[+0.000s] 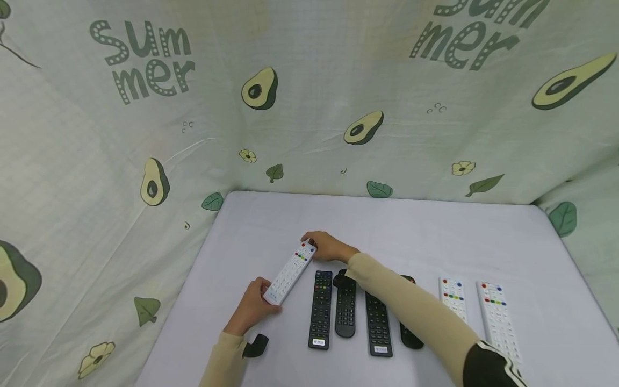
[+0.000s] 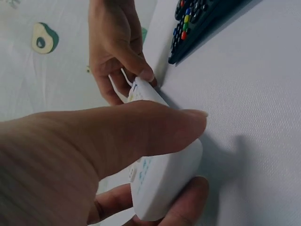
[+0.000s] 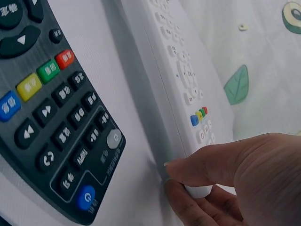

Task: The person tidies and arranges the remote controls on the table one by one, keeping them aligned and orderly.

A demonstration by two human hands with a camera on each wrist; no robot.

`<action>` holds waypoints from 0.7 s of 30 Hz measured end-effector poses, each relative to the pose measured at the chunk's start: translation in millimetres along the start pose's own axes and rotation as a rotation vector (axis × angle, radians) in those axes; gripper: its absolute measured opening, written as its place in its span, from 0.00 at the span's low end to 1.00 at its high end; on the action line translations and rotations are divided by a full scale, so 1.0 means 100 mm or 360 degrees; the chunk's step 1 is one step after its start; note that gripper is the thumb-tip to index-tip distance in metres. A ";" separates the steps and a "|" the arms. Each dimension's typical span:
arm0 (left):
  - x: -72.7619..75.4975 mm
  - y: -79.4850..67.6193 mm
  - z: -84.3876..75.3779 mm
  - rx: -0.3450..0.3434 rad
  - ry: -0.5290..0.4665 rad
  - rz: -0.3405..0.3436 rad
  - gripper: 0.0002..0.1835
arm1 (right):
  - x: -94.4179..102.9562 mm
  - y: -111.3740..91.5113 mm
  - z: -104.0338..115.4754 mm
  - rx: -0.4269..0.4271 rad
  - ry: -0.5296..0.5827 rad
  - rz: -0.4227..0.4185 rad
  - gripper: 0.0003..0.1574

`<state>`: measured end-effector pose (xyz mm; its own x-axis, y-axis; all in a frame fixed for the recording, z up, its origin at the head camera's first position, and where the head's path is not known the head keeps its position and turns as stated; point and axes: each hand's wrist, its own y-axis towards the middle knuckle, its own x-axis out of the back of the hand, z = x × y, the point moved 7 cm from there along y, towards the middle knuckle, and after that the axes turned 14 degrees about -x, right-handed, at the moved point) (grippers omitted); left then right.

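Observation:
A white remote control [image 1: 292, 272] with coloured buttons slants across the left part of the table, held at both ends. My left hand [image 1: 254, 302] grips its near end, the thumb [image 2: 160, 127] on one side and fingers curled round the other, as the left wrist view shows. At the far end my right hand [image 1: 330, 246] pinches the corner between thumb and fingers. In the right wrist view the white remote's keys [image 3: 186, 75] face away from the table. Closest to it lies a black remote control [image 1: 320, 310], face up.
Right of that one lie more black remotes [image 1: 345, 312] [image 1: 379, 329], one partly under my right sleeve [image 1: 416, 306]. Farther right are two white remotes [image 1: 453, 297] [image 1: 498, 317]. The white table [image 1: 435, 231] meets a patterned cloth [image 1: 309, 64] at its back and sides.

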<state>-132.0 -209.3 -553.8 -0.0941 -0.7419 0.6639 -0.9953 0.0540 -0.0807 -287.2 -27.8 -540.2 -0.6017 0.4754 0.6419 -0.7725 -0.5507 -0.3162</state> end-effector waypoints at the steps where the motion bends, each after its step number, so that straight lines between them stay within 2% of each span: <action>1: -0.01 -0.02 -0.01 0.0001 0.0005 0.0014 0.34 | -0.01 -0.01 0.01 0.0009 -0.0013 0.0006 0.35; 12: -0.12 -0.17 -0.06 0.0066 0.0037 0.0202 0.38 | -0.17 -0.06 0.13 0.0075 -0.0161 0.0042 0.33; 21: -0.17 -0.29 -0.05 0.0074 0.0049 0.0255 0.37 | -0.32 -0.09 0.19 0.0044 -0.0255 0.0050 0.35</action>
<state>-102.1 -194.9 -558.6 -0.2532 -0.7054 0.6621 -0.9653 0.1386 -0.2215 -257.0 -50.6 -544.3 -0.5839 0.3432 0.7357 -0.7464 -0.5835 -0.3201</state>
